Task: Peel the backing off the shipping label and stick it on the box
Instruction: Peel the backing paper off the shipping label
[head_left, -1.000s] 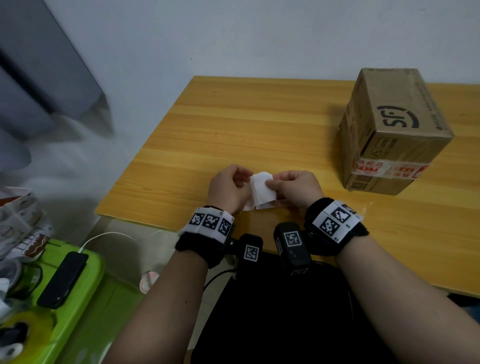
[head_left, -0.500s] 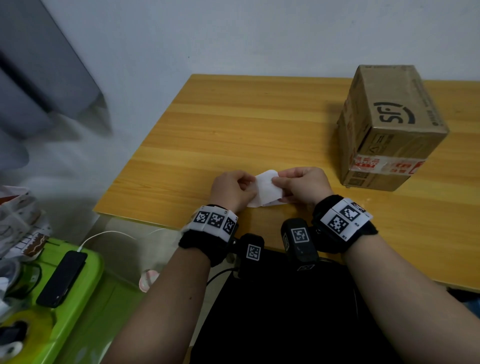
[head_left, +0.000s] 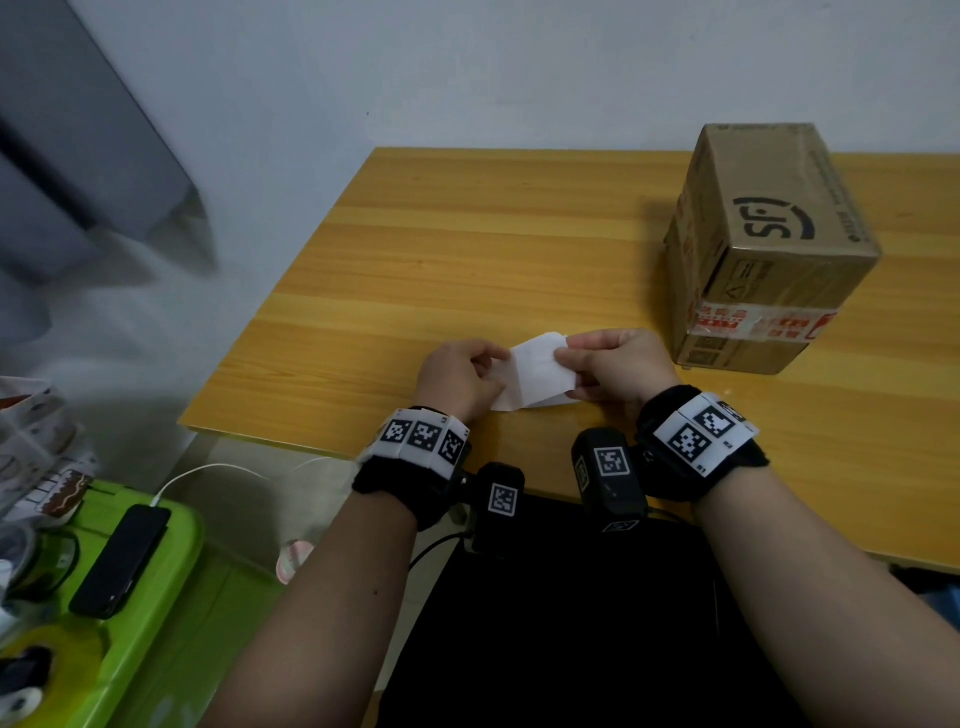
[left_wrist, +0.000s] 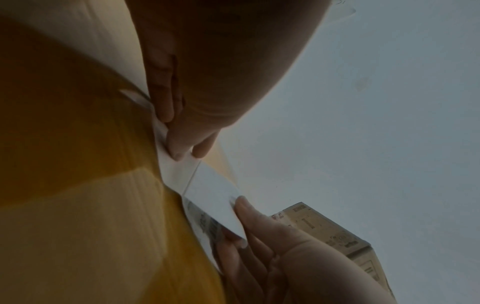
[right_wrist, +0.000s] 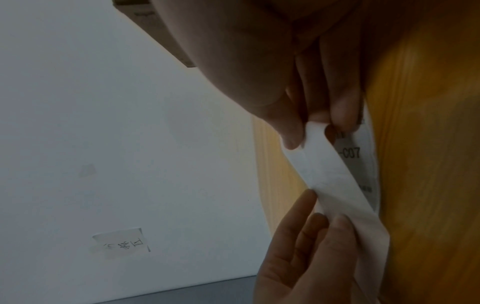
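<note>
We are holding both forearms out over the near edge of the table (head_left: 467, 244), wrists close together, knuckles up. Our left hand (head_left: 460, 376) is curling in and pinching the left end of the label (head_left: 540, 371) between thumb and fingers (left_wrist: 179, 144); our right hand (head_left: 610, 369) is pinching the right end, thumb on top and fingers (right_wrist: 340, 115) tucked under. The label is hanging just above the table, between the two hands, well to the left of the box (head_left: 769, 249) and nearer to us. It is showing as two white layers parting: a blank sheet folding upward and a printed one below it; which is the backing we cannot tell. Counting: we are seeing one label, one box, standing on the table against the wall, two hands, two marker-patterned wristbands. Left of the table and lower down, one black phone (head_left: 122, 558) is lying on one green bin (head_left: 171, 613), with one white cable running to it.
</note>
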